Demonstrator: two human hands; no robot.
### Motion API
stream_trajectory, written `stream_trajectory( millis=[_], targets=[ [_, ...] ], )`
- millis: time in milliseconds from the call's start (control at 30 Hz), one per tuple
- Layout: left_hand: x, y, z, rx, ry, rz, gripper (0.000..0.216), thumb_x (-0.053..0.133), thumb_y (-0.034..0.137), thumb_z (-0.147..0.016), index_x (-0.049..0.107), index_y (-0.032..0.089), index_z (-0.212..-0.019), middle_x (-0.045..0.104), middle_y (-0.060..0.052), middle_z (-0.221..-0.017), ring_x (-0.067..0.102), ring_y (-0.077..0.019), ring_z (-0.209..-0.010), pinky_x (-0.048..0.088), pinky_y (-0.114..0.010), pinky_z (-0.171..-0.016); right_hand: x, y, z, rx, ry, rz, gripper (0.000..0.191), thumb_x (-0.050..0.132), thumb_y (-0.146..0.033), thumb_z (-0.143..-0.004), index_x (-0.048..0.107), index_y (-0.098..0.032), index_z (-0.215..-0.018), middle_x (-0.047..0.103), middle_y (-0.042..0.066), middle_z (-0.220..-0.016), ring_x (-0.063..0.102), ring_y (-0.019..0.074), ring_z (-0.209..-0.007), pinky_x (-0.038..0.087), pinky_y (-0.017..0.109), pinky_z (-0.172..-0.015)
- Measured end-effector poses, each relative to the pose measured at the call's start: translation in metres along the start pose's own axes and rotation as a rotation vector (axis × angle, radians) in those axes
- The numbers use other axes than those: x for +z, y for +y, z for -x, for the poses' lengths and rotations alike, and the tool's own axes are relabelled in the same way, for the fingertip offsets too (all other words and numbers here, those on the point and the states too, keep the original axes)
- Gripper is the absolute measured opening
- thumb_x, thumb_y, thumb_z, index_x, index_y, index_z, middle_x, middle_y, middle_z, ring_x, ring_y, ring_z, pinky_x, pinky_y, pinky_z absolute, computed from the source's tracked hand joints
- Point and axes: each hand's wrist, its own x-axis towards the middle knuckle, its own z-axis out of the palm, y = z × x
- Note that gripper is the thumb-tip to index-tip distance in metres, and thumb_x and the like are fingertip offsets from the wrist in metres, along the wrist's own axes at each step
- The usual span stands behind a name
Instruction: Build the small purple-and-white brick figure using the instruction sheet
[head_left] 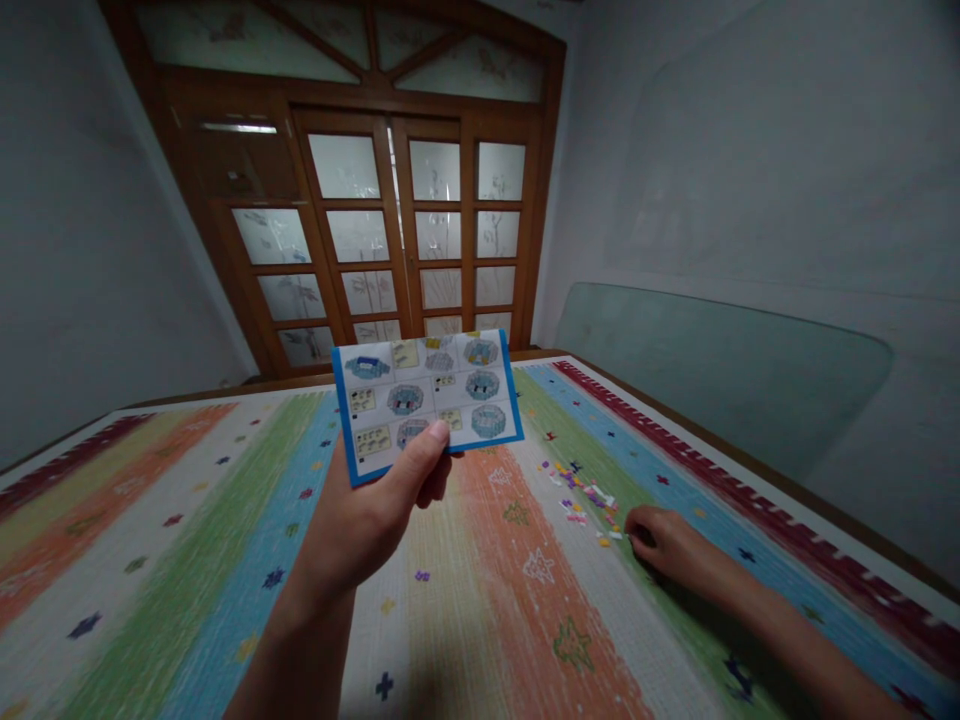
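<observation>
My left hand (390, 500) grips an instruction sheet (420, 400) by its lower edge, thumb on the front and fingers behind. The sheet has a blue border and rows of building-step pictures, and it is tilted up toward me above the table. My right hand (660, 540) rests at the right side of a scattered pile of tiny building bricks (581, 490), purple, white, pink, orange and yellow. Its thumb and fingers are curled together at the pile's edge; whether a brick is between them is too small to see. One small purple brick (422, 576) lies apart, nearer to me.
A striped, patterned tablecloth (495, 560) covers the table. Beyond its far edge stand wooden doors (405, 220) with glass panes. A pale green glass panel (720, 370) leans along the wall on the right.
</observation>
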Motion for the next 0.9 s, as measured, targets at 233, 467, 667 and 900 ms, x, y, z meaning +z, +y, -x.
stream_trajectory(
  millis=[233, 467, 667, 900],
  targets=[
    [0.001, 0.0, 0.0, 0.0, 0.011, -0.039, 0.032, 0.053, 0.027, -0.085, 0.05, 0.018, -0.054, 0.048, 0.003, -0.047, 0.042, -0.008, -0.041, 0.031, -0.02, -0.037, -0.006, -0.019, -0.004, -0.034, 0.054, -0.125, 0.021, 0.044, -0.021, -0.073, 0.064, -0.017, -0.068, 0.066, 0.005, -0.066, 0.059, 0.0171, -0.061, 0.043, 0.025, -0.06],
    [0.002, 0.001, 0.0, 0.001, 0.016, -0.036, 0.031, 0.052, 0.026, -0.084, 0.05, 0.018, -0.055, 0.048, 0.003, -0.047, 0.042, -0.0081, -0.04, 0.031, -0.02, -0.037, 0.007, -0.026, -0.017, -0.13, -0.008, -0.062, 0.02, 0.044, -0.01, -0.067, 0.064, -0.015, -0.07, 0.065, 0.005, -0.068, 0.056, 0.0155, -0.061, 0.041, 0.024, -0.06],
    [0.002, 0.0, -0.001, 0.019, 0.014, -0.01, 0.03, 0.053, 0.024, -0.085, 0.051, 0.018, -0.056, 0.047, 0.004, -0.046, 0.041, -0.0073, -0.04, 0.032, -0.019, -0.037, 0.01, -0.019, -0.018, -0.144, -0.009, -0.076, 0.022, 0.045, -0.009, -0.069, 0.066, -0.014, -0.075, 0.065, 0.006, -0.07, 0.056, 0.0161, -0.062, 0.042, 0.026, -0.061],
    [0.001, 0.002, 0.0, 0.008, -0.002, 0.009, 0.031, 0.052, 0.023, -0.086, 0.051, 0.018, -0.055, 0.048, 0.004, -0.047, 0.042, -0.0075, -0.041, 0.033, -0.019, -0.039, 0.008, -0.025, -0.026, -0.124, -0.121, -0.026, 0.022, 0.046, -0.004, -0.07, 0.066, -0.014, -0.073, 0.067, 0.008, -0.073, 0.058, 0.0164, -0.066, 0.043, 0.025, -0.062]
  ],
)
